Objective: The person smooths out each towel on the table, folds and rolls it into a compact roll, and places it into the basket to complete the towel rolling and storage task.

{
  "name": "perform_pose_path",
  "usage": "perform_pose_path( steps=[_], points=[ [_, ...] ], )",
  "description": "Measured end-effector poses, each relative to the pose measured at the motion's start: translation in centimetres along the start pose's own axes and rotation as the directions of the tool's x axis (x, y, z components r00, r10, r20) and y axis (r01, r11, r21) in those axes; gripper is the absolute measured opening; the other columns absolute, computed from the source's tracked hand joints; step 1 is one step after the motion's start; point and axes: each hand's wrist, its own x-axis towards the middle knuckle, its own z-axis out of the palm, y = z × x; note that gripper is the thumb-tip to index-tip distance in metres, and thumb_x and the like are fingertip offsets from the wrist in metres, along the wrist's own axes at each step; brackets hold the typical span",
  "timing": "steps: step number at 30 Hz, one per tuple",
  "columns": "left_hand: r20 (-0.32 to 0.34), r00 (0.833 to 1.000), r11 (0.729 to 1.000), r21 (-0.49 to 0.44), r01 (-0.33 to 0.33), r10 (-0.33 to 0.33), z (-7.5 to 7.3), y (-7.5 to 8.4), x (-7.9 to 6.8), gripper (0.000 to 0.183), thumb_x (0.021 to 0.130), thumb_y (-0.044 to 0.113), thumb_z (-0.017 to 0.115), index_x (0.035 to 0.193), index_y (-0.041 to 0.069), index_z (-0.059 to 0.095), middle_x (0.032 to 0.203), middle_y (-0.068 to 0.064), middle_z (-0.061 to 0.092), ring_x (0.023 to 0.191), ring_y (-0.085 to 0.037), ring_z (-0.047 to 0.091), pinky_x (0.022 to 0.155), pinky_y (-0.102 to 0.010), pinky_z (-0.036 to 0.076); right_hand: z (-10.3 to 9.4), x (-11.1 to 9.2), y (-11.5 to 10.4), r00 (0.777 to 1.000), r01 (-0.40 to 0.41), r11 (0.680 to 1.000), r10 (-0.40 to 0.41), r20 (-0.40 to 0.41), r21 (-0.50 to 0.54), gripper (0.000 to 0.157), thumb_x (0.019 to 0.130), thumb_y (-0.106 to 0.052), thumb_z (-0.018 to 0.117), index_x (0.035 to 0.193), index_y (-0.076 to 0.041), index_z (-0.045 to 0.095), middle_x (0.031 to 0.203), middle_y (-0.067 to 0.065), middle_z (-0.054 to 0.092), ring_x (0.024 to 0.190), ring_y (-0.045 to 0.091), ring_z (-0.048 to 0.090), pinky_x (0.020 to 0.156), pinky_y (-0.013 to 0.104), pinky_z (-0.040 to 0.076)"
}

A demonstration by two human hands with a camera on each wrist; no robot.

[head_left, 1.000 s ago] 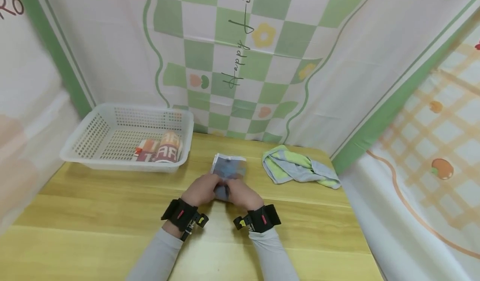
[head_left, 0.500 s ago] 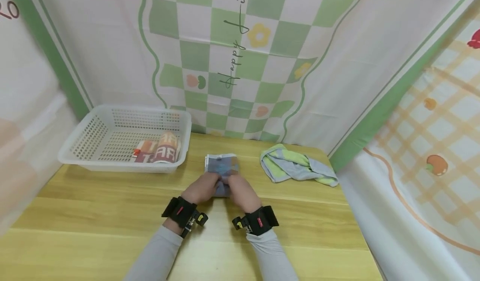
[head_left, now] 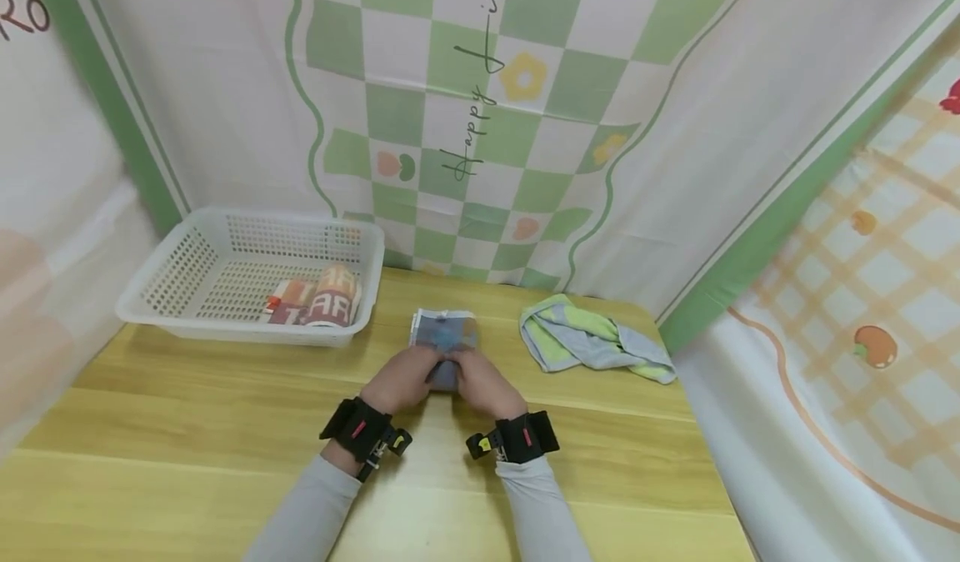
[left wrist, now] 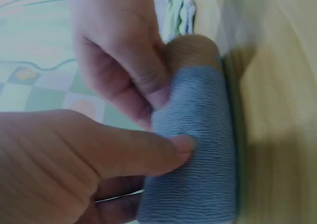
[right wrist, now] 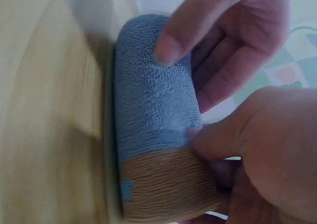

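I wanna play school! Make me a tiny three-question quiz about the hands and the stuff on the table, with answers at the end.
1. Who holds the blue-and-brown cloth?
A) left hand only
B) right hand only
C) both hands
2. True or false: in the head view, the green-and-grey towel lies left of that cloth.
3. Fill in: the lettered roll lies inside a white ____.

Key:
1. C: the left hand and right hand.
2. False; the towel lies to its right.
3. basket
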Motion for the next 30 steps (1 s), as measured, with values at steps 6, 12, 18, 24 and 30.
perform_pose_path(
  steps=[6, 12, 18, 24, 30],
  points=[
    [0.015, 1.0, 1.0, -0.015, -0.013, 0.013, 0.7, -0.7, 0.1, 0.028, 0.088, -0.014, 0.057, 0.111, -0.002, 0.067, 0.104, -0.015, 0.07, 0.101, -0.032, 0.067, 0.09, -0.045, 0.055, 0.0, -0.2, 0.3, 0.996, -0.066, 0.996, 0.063, 0.057, 0.053, 0.034, 0.106, -0.001, 0.043, 0.134, 0.007, 0.06, 0.127, 0.021, 0.066, 0.115, 0.032, 0.065, 0.097, 0.045, 0.053],
    [0.028, 0.999, 0.996, -0.089, 0.018, -0.016, 1.3, -2.0, 0.4, 0.024, 0.102, -0.001, 0.051, 0.123, -0.004, 0.062, 0.113, -0.019, 0.069, 0.108, -0.035, 0.066, 0.094, -0.048, 0.054, -1.1, -0.7, -0.4, 0.995, -0.096, 0.994, 0.097, -0.023, 0.045, 0.03, 0.103, -0.007, 0.057, 0.129, 0.004, 0.064, 0.122, 0.017, 0.068, 0.112, 0.03, 0.064, 0.095, 0.044, 0.053],
    [0.064, 0.997, 0.988, -0.146, 0.056, -0.047, 1.4, -2.2, 0.9, 0.03, 0.105, 0.005, 0.05, 0.132, -0.005, 0.059, 0.125, -0.021, 0.066, 0.117, -0.036, 0.063, 0.1, -0.048, 0.052, -1.7, -0.8, -0.8, 0.995, -0.099, 0.994, 0.099, -0.017, 0.04, 0.041, 0.087, 0.0, 0.075, 0.127, 0.006, 0.066, 0.13, 0.021, 0.065, 0.123, 0.037, 0.06, 0.102, 0.048, 0.051],
    [0.009, 0.999, 0.98, -0.192, 0.048, -0.047, 0.5, -2.2, 0.9, 0.036, 0.099, 0.008, 0.062, 0.134, -0.004, 0.059, 0.137, -0.02, 0.06, 0.131, -0.037, 0.054, 0.11, -0.049, 0.045, -0.9, -0.6, 1.4, 0.996, -0.075, 0.995, 0.077, -0.033, 0.064, 0.033, 0.098, -0.005, 0.064, 0.131, 0.004, 0.064, 0.132, 0.02, 0.065, 0.121, 0.034, 0.062, 0.103, 0.047, 0.051],
    [0.009, 0.999, 0.985, -0.166, -0.034, 0.036, 0.4, -2.6, 0.8, 0.038, 0.086, 0.005, 0.078, 0.123, 0.002, 0.068, 0.125, -0.014, 0.068, 0.121, -0.032, 0.061, 0.105, -0.045, 0.049, -0.6, -0.1, 2.3, 1.0, -0.012, 0.993, 0.015, -0.021, 0.115, 0.027, 0.105, -0.009, 0.051, 0.121, 0.003, 0.069, 0.085, 0.009, 0.065, 0.077, 0.019, 0.061, 0.071, 0.032, 0.051]
  ],
)
